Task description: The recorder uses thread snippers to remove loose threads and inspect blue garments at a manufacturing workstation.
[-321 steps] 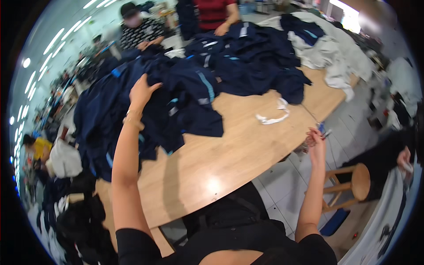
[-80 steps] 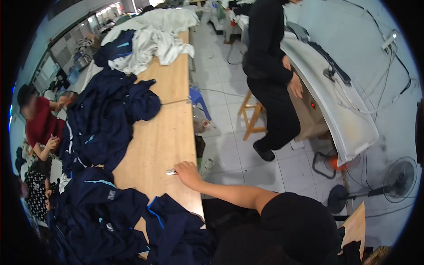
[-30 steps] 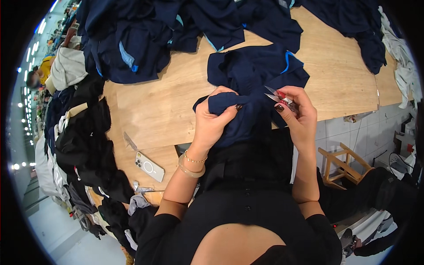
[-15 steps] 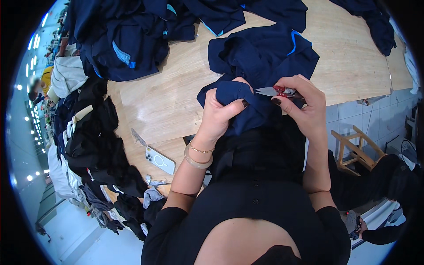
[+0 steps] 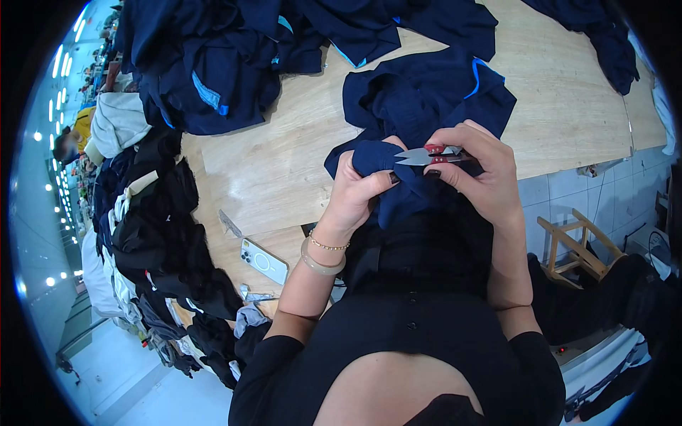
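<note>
My left hand (image 5: pixel 357 186) is closed on a bunched part of a navy garment (image 5: pixel 419 92), its thumb pressing the cloth over the fingers. The garment spreads over the table's near edge and shows a bright blue trim at its far right. Between the thumb and fingers of my right hand (image 5: pixel 476 167) is a pair of thread snips (image 5: pixel 438 154) with red grips. Their two pointed blades are parted, with the tips at the cloth beside my left hand. Whether a thread lies between the blades is too small to tell.
Navy garments (image 5: pixel 206 64) with blue trim are heaped at the far left of the wooden table (image 5: pixel 568 92). A white phone (image 5: pixel 264 261) lies near my left forearm. Dark clothes (image 5: pixel 156 234) are piled along the left. A wooden stool (image 5: pixel 579 245) stands at the right.
The snips have moved left to the cloth, and their blades now show parted. My left hand still grips the garment. The whole view has shifted slightly.
</note>
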A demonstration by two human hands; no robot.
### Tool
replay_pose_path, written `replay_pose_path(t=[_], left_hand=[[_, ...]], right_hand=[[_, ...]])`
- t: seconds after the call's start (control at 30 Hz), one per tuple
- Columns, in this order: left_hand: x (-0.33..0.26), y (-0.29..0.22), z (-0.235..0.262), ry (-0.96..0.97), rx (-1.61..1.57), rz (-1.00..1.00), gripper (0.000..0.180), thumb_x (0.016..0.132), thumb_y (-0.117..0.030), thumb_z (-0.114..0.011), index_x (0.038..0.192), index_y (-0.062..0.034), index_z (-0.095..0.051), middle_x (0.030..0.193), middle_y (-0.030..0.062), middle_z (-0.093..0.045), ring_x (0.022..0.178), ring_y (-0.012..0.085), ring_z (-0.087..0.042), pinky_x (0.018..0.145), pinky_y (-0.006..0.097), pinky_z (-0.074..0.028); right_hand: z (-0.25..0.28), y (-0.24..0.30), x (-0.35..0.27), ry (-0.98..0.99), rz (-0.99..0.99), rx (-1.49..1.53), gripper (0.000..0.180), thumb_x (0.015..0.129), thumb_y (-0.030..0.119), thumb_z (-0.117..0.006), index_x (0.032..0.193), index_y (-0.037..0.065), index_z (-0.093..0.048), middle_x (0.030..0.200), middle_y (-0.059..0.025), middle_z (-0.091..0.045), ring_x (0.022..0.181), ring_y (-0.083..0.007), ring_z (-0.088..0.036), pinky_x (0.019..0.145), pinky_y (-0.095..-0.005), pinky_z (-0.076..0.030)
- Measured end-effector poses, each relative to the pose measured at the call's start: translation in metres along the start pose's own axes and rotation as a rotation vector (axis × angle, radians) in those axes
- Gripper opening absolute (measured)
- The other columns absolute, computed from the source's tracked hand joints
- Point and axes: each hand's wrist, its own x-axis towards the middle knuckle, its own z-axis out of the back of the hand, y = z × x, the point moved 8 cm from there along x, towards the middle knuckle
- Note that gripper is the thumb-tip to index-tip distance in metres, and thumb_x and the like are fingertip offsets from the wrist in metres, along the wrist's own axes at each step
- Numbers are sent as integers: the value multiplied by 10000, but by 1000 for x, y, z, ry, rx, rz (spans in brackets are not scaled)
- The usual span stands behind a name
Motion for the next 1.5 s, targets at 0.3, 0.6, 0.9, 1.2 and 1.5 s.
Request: replay_pose_path(t=[0.3,0.6,0.9,1.2,1.5], left_hand=[[0,-3,4,27,31,8,179,707,-53,-655,872,14,-635,900,81,-594,794,127,-560,751,229,-455],[1,-3,2,31,0,1,104,732,19,-590,819,47,-639,900,74,-609,744,94,-531,704,210,-436],[22,-45,1,74,857,-98,184,709,-30,-623,879,31,-658,1183,105,-534,971,208,-575,909,298,-430],[65,-159,-70,694,1120,375,235,851,-29,-663,1046,101,-641,947,49,-698,865,90,-608,838,236,-501],[83,-265,-99,498,1520,142,324,815,-281,-743,914,26,-717,673,-44,-612,629,27,-524,644,160,-433]], right_hand=[[0,2,5,-25,4,19,208,734,105,-770,915,57,-679,779,-27,-645,672,-130,-536,548,-225,-428],[2,5,6,-4,16,-6,201,729,89,-768,904,54,-677,777,-25,-645,680,-130,-546,543,-226,-447],[29,-5,13,-193,-134,535,186,868,28,-623,1044,23,-562,947,-31,-572,789,-71,-548,762,-211,-462],[-2,45,163,349,126,647,342,981,334,-504,1143,53,-612,1109,-67,-633,1044,-169,-611,937,-280,-443],[13,95,186,676,-144,478,292,931,207,-569,1141,7,-611,984,-41,-655,906,-104,-596,836,-226,-455]])
